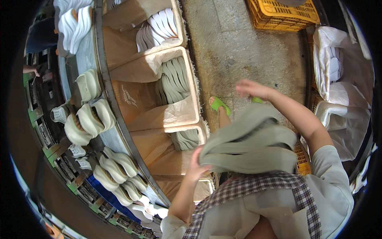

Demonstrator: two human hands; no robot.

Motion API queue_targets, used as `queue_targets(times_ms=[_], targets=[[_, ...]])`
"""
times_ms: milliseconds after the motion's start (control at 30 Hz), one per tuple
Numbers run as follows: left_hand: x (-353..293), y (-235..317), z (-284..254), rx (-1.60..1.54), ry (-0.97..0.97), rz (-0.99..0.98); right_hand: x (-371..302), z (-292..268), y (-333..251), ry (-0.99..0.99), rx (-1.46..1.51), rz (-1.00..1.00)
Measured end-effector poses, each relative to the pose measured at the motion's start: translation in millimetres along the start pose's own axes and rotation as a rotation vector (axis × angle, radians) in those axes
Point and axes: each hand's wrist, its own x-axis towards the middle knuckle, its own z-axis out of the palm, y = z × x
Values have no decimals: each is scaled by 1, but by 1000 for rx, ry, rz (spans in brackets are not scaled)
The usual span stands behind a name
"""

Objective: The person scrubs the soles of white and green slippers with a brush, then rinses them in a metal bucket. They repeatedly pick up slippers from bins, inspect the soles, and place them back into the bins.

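Because the stack of grey-green soles (250, 147) is broad and its layers fan apart, the left hand (195, 164) clasps it at its left end, thumb and fingers closed about the edge, presumably to keep the pieces together. The stack stretches rightward from that grip, close in front of the checked apron (254, 184), which probably helps to steady it. Ahead of the stack's far edge, the right hand (248, 87) is blurred; nothing shows in it, but I cannot tell how wide its fingers stand. Just ahead and left of the left grip, a cloth-lined bin (129, 95) holds similar soles on edge, nested curve to curve, likely to save room. Farther ahead, another bin (119, 42) has white soles (163, 28), apparently kept apart by colour. Well left of the grip, pale green soles (89, 119) lie in small groups along the bench (85, 59).
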Motion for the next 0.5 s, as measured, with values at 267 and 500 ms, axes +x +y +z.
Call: queue_targets(times_ms=[267, 500], targets=[[125, -50, -165, -111, 1007, 253, 137, 27, 15, 428, -155, -394], [321, -119, -389, 857, 1310, 408, 263, 79, 26, 427, -528, -940]])
